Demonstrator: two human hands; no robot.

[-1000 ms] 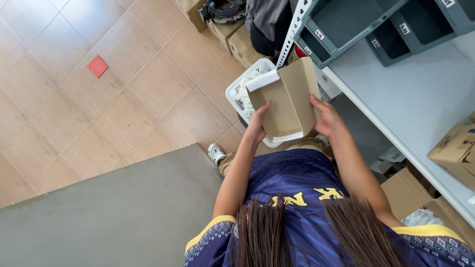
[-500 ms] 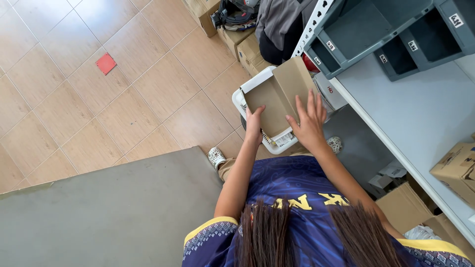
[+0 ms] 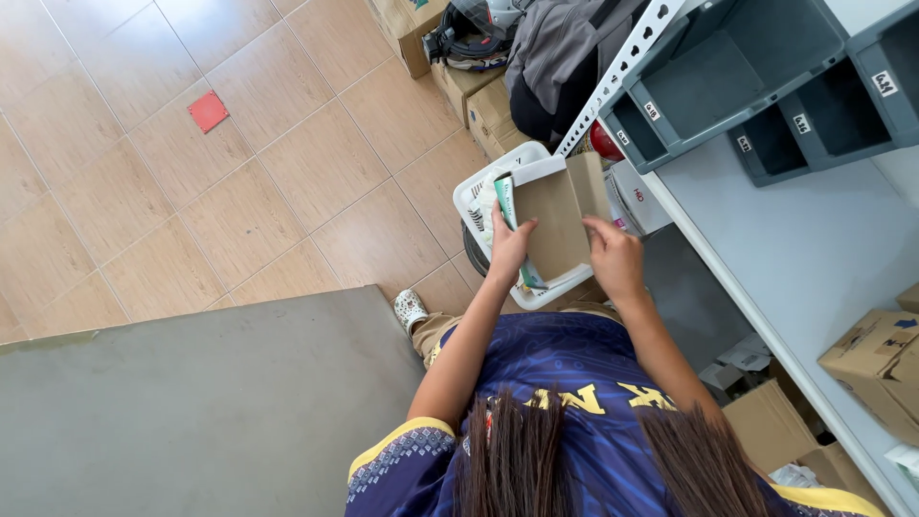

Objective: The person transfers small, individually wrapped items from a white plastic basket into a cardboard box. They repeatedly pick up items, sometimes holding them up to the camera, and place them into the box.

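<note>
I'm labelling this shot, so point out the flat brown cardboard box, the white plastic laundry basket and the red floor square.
Flat brown cardboard box (image 3: 555, 225), head view, panel centre.
White plastic laundry basket (image 3: 471, 203), head view, left rim.
Red floor square (image 3: 208, 111), head view, middle.

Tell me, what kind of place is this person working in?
Probably a stockroom or packing room. Grey plastic storage bins with small labels sit on a white metal shelf, brown cardboard cartons are stacked about, and both hands, left hand and right hand, hold a flat brown cardboard box over a white plastic basket.
</note>
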